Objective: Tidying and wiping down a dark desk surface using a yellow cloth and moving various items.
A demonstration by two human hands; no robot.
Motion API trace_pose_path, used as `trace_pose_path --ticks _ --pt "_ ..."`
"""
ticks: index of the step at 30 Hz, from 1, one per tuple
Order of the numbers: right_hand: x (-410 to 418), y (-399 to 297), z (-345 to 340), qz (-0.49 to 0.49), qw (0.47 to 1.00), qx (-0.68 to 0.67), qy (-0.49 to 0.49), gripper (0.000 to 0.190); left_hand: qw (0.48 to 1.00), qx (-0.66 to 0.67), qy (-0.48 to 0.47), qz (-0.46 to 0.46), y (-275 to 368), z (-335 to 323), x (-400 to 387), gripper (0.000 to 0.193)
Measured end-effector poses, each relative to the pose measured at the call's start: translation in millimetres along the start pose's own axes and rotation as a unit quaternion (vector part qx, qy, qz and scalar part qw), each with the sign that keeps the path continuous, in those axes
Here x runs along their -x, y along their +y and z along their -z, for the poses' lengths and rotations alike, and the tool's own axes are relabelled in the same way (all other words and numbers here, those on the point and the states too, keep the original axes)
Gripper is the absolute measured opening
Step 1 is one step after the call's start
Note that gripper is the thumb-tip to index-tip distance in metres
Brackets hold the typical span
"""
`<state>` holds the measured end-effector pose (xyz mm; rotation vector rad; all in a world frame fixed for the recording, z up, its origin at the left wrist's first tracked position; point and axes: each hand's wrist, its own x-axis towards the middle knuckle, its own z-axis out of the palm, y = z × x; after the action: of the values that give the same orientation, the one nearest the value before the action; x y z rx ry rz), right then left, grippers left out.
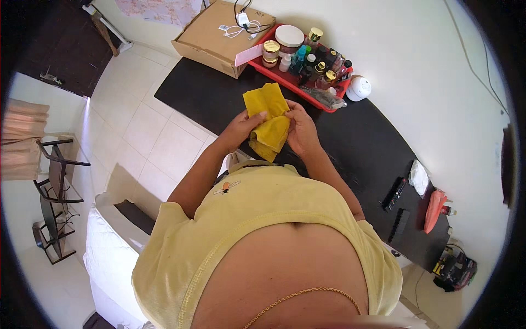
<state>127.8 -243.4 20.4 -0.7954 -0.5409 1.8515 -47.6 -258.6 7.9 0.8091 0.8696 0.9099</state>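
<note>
A yellow cloth, partly folded, is held up between both hands over the near edge of a dark tabletop. My left hand grips its left side, the thumb lying on top of the cloth. On the right side, my right hand pinches the cloth between thumb and fingers. The cloth's lower part hangs in loose folds close to my shirt. Beyond the hands stands a red plastic tray with jars and several small bottles.
A cardboard box with a white cable on it overhangs the table's left end. A white rounded device stands beside the tray. Farther right lie a remote control, a white plastic bag and a red pouch.
</note>
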Motion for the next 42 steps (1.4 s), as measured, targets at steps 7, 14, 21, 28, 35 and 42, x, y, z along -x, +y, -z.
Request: trace_pose_path --ticks 7,14,21,28,35,42 --pt "-3.1 16.4 9.5 0.001 0.977 0.211 0.033 0.036 0.997 -0.048 0.046 -0.036 3.2 5.9 -2.9 0.038" --pt "3.3 5.2 -1.6 -0.097 0.987 0.13 0.001 0.03 0.998 -0.041 0.056 0.009 23.9 19.2 -5.4 0.035" --pt "-34.1 15.0 38.5 0.018 0.912 0.409 0.021 0.032 0.932 -0.276 0.223 -0.077 -1.2 48.0 -28.2 0.051" --pt "-16.6 34.6 66.2 0.177 0.733 0.651 0.089 0.034 0.602 -0.766 0.153 -0.169 -29.6 21.7 -27.6 0.08" --pt "0.0 63.5 98.6 0.225 0.493 0.826 0.157 0.042 0.629 -0.757 0.129 -0.12 -78.1 5.7 -40.3 0.078" --pt "5.0 68.0 108.0 0.244 0.431 0.853 0.163 0.044 0.607 -0.758 0.135 -0.197 -88.5 19.2 -64.8 0.057"
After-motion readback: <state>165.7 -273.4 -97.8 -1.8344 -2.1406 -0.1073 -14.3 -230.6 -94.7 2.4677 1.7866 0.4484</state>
